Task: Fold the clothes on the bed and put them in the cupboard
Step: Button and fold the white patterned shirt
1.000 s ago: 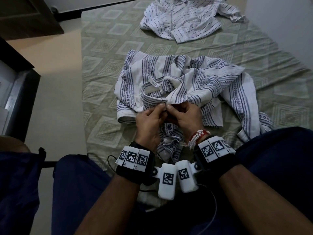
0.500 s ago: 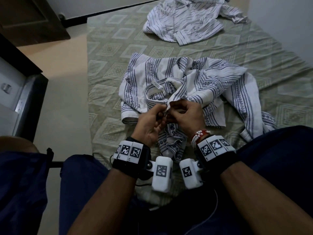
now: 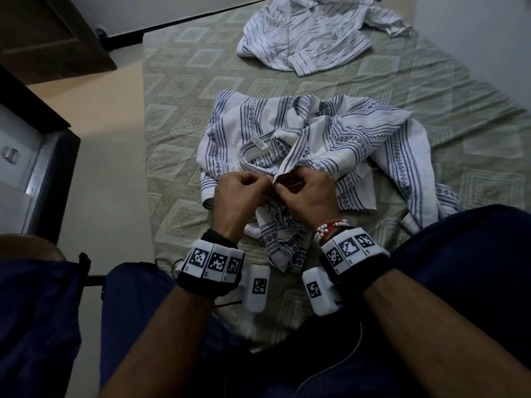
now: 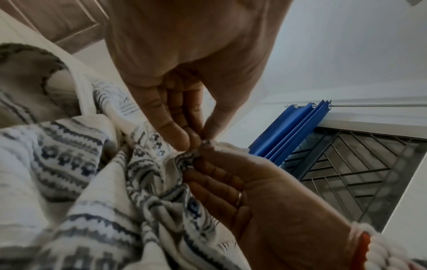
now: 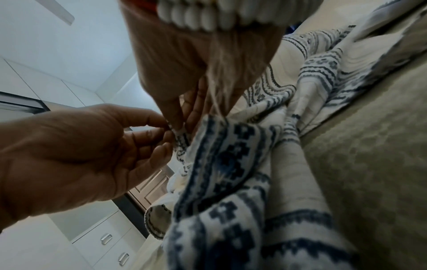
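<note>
Our left hand (image 3: 240, 191) and right hand (image 3: 309, 193) each pinch the patterned shirt (image 3: 339, 142) placket at 12 o'clock; light, limp cloth, so we should grip seams

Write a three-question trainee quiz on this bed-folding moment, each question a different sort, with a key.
1. True or false: the left hand and right hand both pinch the patterned shirt at its front edge.
2. Which garment lies untouched at the far end of the bed?
A. the pinstriped shirt
B. a pair of jeans
C. a towel
3. Fill in: the beaded bracelet sits on the ___ wrist.

Key: 1 true; 2 A; 3 right.
</note>
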